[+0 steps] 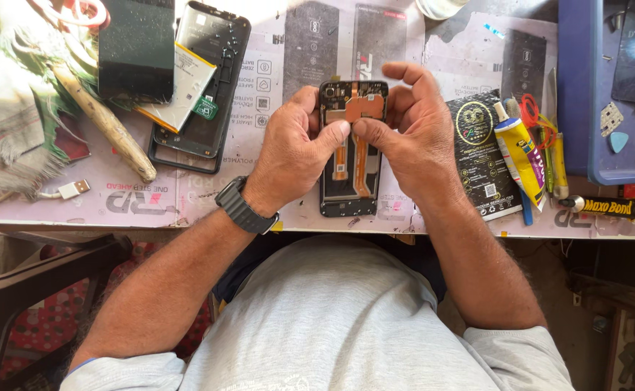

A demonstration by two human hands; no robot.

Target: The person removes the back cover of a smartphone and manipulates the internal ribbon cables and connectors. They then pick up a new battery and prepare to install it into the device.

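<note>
My fingers [343,129] are pinching shut on the copper-coloured shield [364,106] of an opened phone [351,148], left hand [295,148] and right hand [415,134] steadying its frame on the tabletop [288,203]. I am seemingly seating that part; aligning it carefully looks next. A glue tube [520,153] is lying nearby.

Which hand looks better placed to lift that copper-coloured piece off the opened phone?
Probably the right hand: its fingers curl over the copper-coloured piece, thumb at its lower edge. The left hand mainly braces the opened phone.
</note>
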